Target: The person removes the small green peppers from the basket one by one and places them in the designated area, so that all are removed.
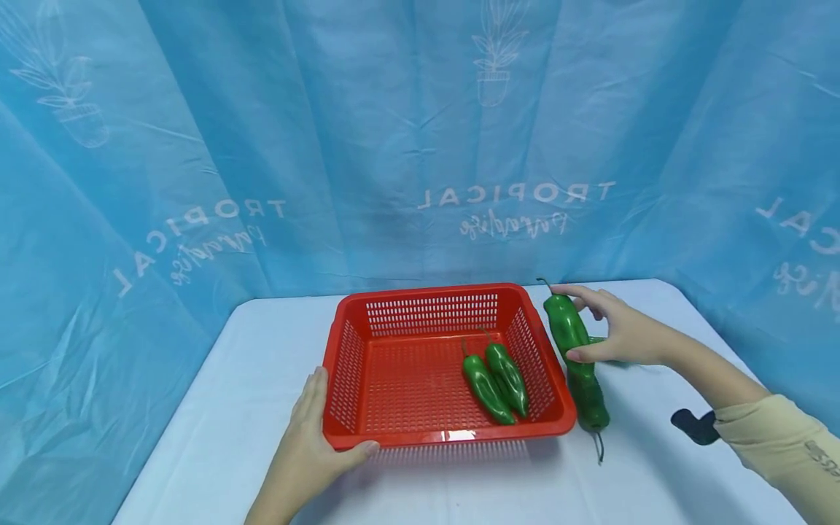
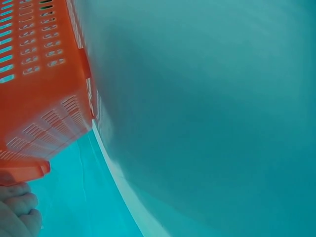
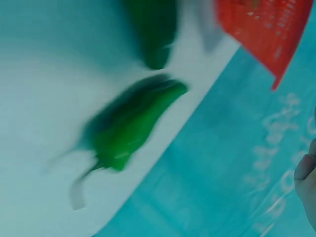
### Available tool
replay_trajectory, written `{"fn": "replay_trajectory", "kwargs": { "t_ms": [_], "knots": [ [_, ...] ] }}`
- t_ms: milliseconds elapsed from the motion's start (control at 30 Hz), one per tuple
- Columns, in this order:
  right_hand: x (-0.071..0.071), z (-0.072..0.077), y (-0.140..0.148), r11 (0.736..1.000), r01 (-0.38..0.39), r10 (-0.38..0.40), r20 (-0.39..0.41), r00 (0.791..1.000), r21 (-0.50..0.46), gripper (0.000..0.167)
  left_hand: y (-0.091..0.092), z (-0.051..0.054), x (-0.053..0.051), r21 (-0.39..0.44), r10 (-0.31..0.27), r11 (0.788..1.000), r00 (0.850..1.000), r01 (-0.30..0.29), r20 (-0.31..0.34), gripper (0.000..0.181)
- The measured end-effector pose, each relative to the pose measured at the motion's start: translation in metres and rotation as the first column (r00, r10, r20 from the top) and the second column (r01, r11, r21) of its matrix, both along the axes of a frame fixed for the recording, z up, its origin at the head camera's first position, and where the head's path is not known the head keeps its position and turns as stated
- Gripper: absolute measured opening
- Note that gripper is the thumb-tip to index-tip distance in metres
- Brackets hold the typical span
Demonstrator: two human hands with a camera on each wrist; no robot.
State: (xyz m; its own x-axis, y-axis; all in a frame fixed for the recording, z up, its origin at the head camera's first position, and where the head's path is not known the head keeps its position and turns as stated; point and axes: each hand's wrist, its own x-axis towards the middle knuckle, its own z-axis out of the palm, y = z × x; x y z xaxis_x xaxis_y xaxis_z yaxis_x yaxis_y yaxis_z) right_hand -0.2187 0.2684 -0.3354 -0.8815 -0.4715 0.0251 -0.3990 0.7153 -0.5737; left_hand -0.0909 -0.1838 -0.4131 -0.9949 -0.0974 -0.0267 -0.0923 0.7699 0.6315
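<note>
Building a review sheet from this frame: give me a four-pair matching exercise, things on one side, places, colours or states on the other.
1. Left hand
2. Right hand
3. Basket
4. Curtain

A. Blue with pale lettering
B. At the basket's near left corner
C. Red, with peppers inside
D. Holding a green pepper

Pairs: 1-B; 2-D; 3-C; 4-A

So the basket (image 1: 394, 440) sits mid-surface (image 1: 230, 423), with a curtain (image 1: 367, 146) hanging behind the far edge. Peppers inside (image 1: 507, 375) are bunched over on its right side, stems toward the far side. Left hand (image 1: 305, 437) is at the basket's near left corner. Just right of the basket, the right hand (image 1: 610, 328) has a held pepper (image 1: 564, 321), with a nearer pepper (image 1: 588, 408) lying stem-end toward the near side. There's also a half-hidden pepper (image 1: 596, 340) behind that hand.
</note>
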Motion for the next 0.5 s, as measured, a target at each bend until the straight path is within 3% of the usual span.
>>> {"fn": "replay_trajectory", "kwargs": {
  "t_ms": [300, 500],
  "knots": [
    [0.034, -0.039, 0.065, 0.995, 0.094, -0.093, -0.013, 0.996, 0.029, 0.092, -0.001, 0.0, 0.001, -0.015, -0.013, 1.0, 1.0, 0.012, -0.01, 0.14],
    [0.051, -0.066, 0.088, 0.989, 0.119, -0.121, 0.025, 0.992, 0.082, 0.091, -0.002, -0.002, 0.001, -0.025, -0.033, 0.999, 0.999, 0.032, -0.038, 0.138]
  ]
}}
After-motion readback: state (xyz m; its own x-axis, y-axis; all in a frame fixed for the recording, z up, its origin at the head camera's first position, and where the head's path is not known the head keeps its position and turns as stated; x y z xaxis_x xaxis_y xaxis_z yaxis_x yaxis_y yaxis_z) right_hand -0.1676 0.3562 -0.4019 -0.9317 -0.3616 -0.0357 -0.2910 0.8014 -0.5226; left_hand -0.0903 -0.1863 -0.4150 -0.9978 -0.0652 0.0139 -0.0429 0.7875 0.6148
